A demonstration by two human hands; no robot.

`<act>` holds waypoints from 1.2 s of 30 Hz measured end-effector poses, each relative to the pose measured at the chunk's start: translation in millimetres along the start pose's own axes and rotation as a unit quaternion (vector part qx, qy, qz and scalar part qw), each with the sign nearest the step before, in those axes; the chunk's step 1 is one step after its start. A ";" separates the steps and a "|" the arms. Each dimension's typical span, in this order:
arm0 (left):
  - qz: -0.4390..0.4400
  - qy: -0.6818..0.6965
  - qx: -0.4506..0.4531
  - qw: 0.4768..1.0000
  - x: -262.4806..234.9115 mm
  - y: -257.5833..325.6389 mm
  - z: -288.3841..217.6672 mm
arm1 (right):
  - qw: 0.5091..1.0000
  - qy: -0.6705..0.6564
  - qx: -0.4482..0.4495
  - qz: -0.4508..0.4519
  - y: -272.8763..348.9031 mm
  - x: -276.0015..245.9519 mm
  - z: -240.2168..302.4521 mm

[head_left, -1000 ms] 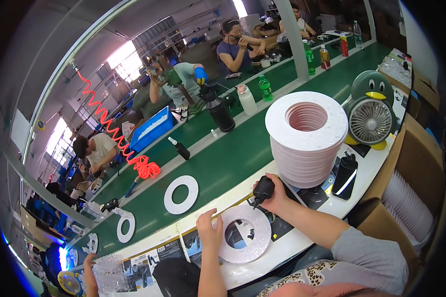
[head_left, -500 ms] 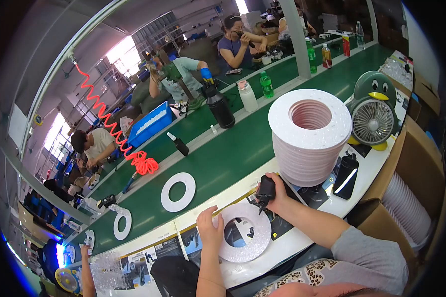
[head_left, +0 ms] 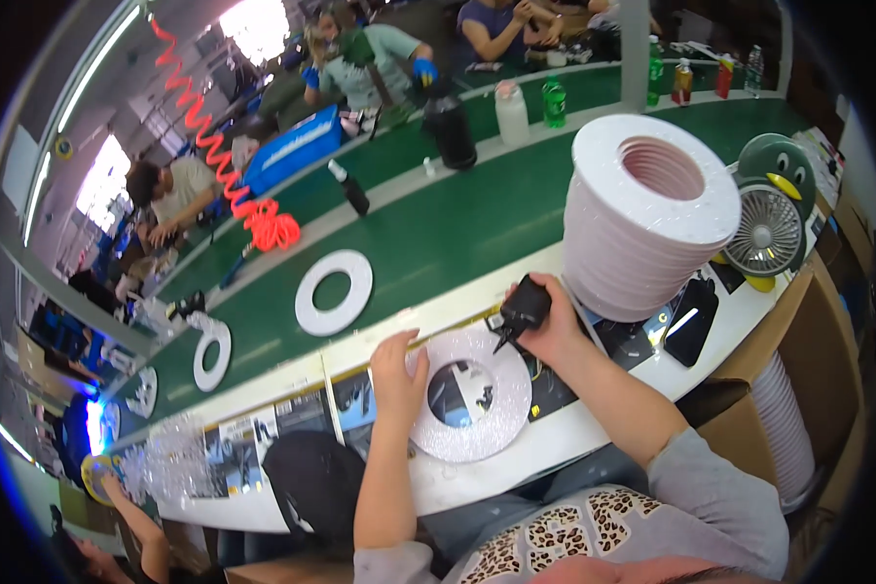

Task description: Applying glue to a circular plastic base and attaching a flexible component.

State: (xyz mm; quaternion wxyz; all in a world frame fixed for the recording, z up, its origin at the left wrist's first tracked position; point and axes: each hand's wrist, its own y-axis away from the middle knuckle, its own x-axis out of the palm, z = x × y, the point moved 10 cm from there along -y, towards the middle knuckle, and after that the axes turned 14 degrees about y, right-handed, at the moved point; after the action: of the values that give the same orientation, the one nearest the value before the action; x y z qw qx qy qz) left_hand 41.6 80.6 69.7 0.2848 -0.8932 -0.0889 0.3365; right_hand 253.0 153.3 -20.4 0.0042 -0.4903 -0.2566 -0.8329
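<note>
A flat white ring (head_left: 511, 404) lies on the white worktable (head_left: 467, 482) in front of me. My left hand (head_left: 397, 375) is at its left edge, fingers stretched out and thumb apart; whether it touches the ring I cannot tell. My right hand (head_left: 558, 321) grips a small black squeeze bottle (head_left: 528, 303), tilted with its thin nozzle pointing down over the ring's upper right part. Just beyond that hand stands a tall stack of white rings (head_left: 638, 243).
Beyond the table runs a green conveyor belt (head_left: 428, 243) carrying a white ring (head_left: 311, 316) and more at left. On the right are a penguin-shaped fan (head_left: 764, 229), a black pouch-like object (head_left: 693, 326) and a cardboard box (head_left: 740, 419). A black cap (head_left: 311, 487) shows lower left.
The whole view has shifted, so the belt and stack sit higher. The nozzle has swung slightly left over the ring. A co-worker's hand at far left has come away from the belt.
</note>
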 end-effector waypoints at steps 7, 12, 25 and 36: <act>0.036 -0.017 -0.057 0.998 2.6 1.3 15.3 | 0.980 0.168 -0.048 0.098 10.4 27.8 6.8; 0.076 -0.028 -0.072 0.994 13.0 6.7 11.1 | 0.951 0.279 -0.122 0.055 21.4 30.3 15.0; 0.176 0.021 -0.094 0.980 14.3 11.0 16.3 | 0.789 0.526 -0.316 0.033 54.7 54.2 43.8; 0.198 0.014 -0.077 0.977 23.5 16.5 9.0 | 0.678 0.614 -0.388 0.109 80.9 78.8 27.1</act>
State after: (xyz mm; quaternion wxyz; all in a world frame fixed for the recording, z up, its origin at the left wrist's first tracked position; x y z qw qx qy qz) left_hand 53.0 79.3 41.9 0.1440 -0.9168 0.0682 0.3662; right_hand 255.1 114.0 88.8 0.0613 0.1494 0.2050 -0.9653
